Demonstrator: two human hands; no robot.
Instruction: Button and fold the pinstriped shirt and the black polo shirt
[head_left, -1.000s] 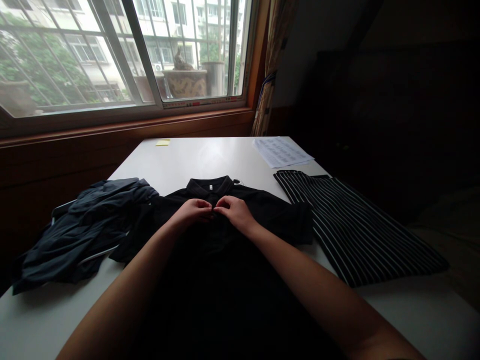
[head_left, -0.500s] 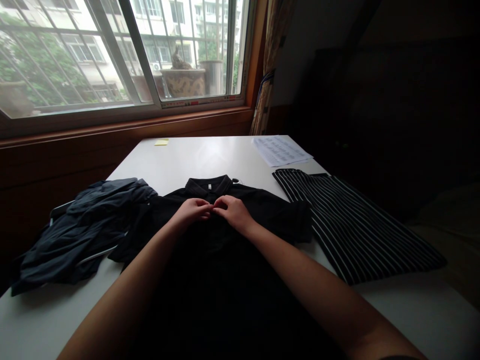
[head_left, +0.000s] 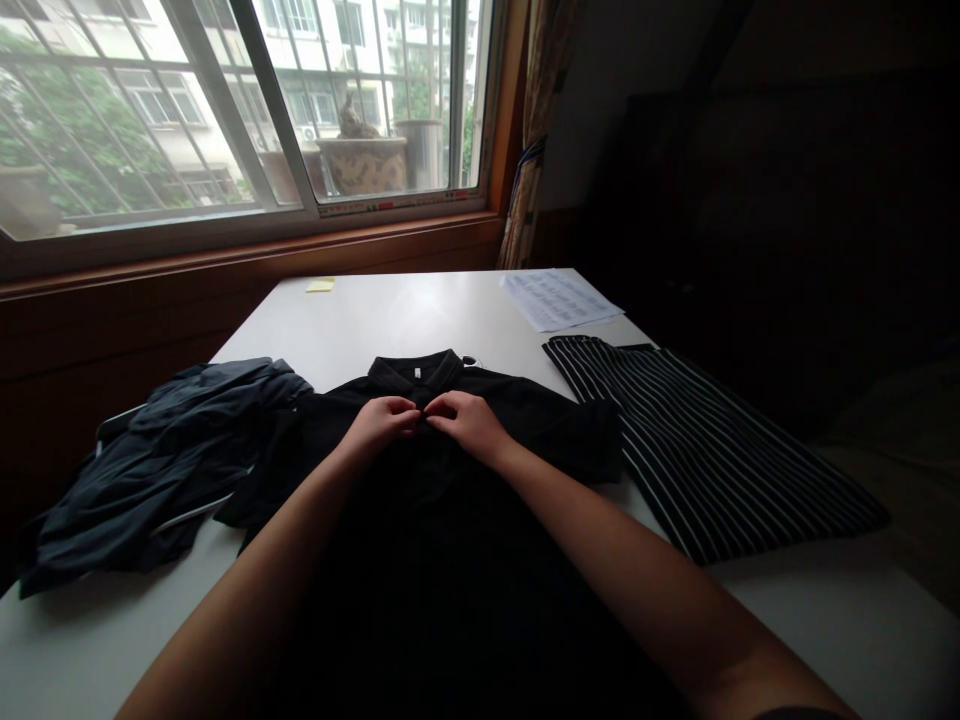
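A black polo shirt [head_left: 525,405] lies spread on the white table, its collar pointing away from me and a small white label showing inside the neck. My left hand [head_left: 381,425] pinches the front opening of the shirt just below the collar. Facing it, my right hand [head_left: 466,420] grips the same front strip between thumb and fingers, the fingertips of both nearly meeting. Any button between them is too small and dark to make out. The lower part of the shirt merges with dark cloth near my body.
Crumpled dark grey clothing [head_left: 165,460] with white piping lies at the left, touching the shirt's sleeve. Black-and-white striped fabric [head_left: 712,450] lies at the right. Printed papers [head_left: 559,300] and a yellow sticky note [head_left: 320,285] rest on the white table [head_left: 405,310] near the window [head_left: 300,120].
Both hands stay at the shirt front with only small finger movements; the fingertips have drawn slightly apart since half a second ago. The whole view has shifted slightly.
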